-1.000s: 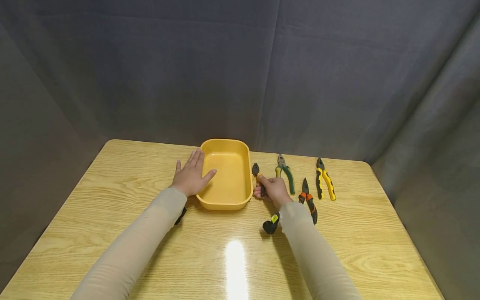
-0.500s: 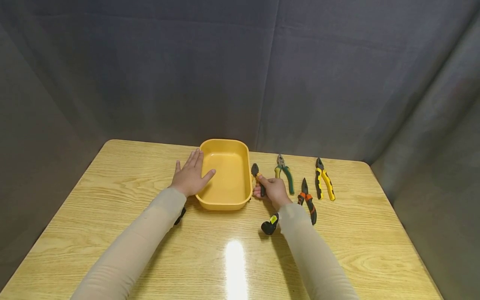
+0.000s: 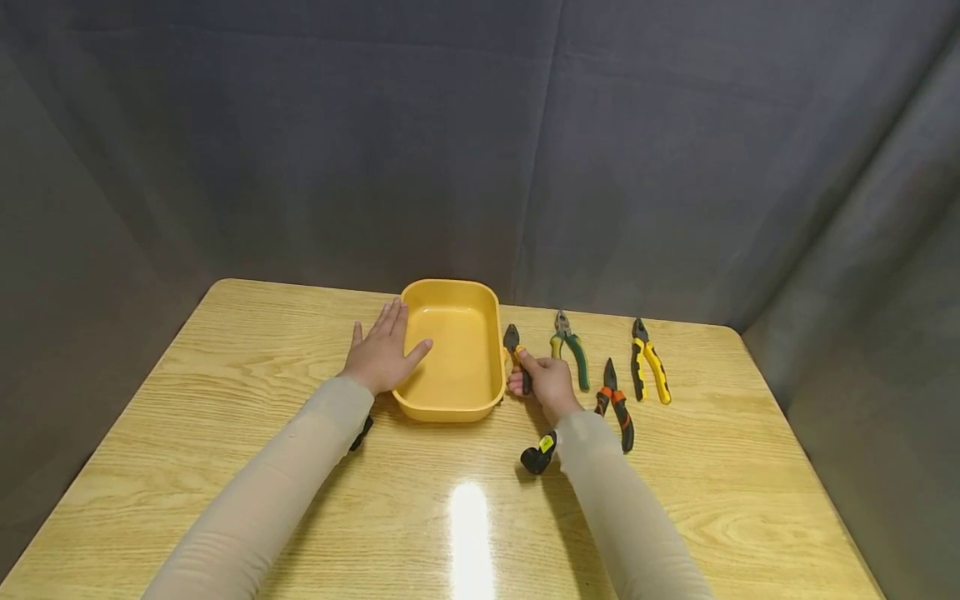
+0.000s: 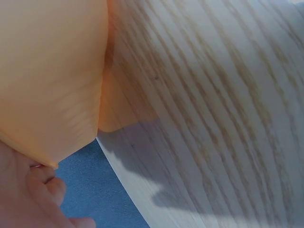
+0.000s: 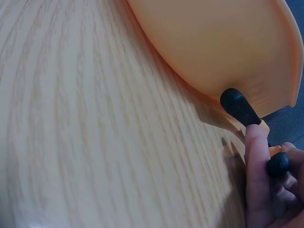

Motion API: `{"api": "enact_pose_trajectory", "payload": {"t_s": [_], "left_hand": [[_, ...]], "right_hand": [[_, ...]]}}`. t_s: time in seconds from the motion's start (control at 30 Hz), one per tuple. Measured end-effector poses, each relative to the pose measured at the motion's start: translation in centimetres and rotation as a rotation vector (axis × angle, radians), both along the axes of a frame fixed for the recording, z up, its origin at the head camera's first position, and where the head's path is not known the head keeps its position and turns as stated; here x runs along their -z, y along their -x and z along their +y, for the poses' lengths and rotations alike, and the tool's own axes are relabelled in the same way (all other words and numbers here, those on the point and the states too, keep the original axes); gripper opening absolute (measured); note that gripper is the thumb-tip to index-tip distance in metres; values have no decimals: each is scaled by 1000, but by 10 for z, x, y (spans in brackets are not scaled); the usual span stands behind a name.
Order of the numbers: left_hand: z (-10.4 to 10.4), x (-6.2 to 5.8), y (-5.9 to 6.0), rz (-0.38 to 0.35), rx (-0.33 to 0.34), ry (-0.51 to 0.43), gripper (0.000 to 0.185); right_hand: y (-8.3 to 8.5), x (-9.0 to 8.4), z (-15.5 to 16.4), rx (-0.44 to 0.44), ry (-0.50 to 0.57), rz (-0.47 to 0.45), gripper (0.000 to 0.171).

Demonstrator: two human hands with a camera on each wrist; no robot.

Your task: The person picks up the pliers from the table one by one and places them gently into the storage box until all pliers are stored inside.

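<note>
A yellow tray [image 3: 411, 407] stands on the wooden table, seen close up as an orange wall [image 4: 47, 76] in the left wrist view. My left hand [image 3: 382, 352] lies flat with straight fingers on the tray's left rim, the thumb over the inside. My right hand [image 3: 546, 379] grips a pair of black-and-orange pliers [image 3: 513, 343] just right of the tray. In the right wrist view the fingers [image 5: 259, 180] curl round the black handles [image 5: 240, 107] beside the tray wall [image 5: 223, 42].
Right of my hand lie green-handled pliers [image 3: 572, 348], black-and-orange pliers [image 3: 615, 400] and yellow-handled pliers [image 3: 649, 360]. The wrist cameras [image 3: 538, 455] show under both sleeves. A grey curtain surrounds the table [image 3: 247, 350].
</note>
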State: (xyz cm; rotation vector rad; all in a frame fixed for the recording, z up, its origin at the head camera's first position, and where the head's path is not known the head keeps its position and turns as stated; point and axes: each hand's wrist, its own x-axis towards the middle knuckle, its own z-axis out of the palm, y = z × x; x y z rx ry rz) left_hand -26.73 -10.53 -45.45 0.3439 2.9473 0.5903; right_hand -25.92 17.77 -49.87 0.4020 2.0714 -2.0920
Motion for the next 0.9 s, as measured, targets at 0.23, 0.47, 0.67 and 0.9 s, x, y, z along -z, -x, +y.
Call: {"api": "enact_pose_trajectory", "payload": {"t_s": [0.23,0.47,0.67,0.9], "left_hand": [[1,-1,-2,7,0,-5,84],[1,-2,-2,-4,1,1,79],[1,-3,-3,-17,-7,7,75],[1,-1,-1,-10,-11,12,72]], "right_hand": [[-1,1,-1,12,7,17,43],[-1,1,0,6,13,12,43],[-2,1,0,14,12,3,45],[-3,-1,0,41,15,31,42]]}}
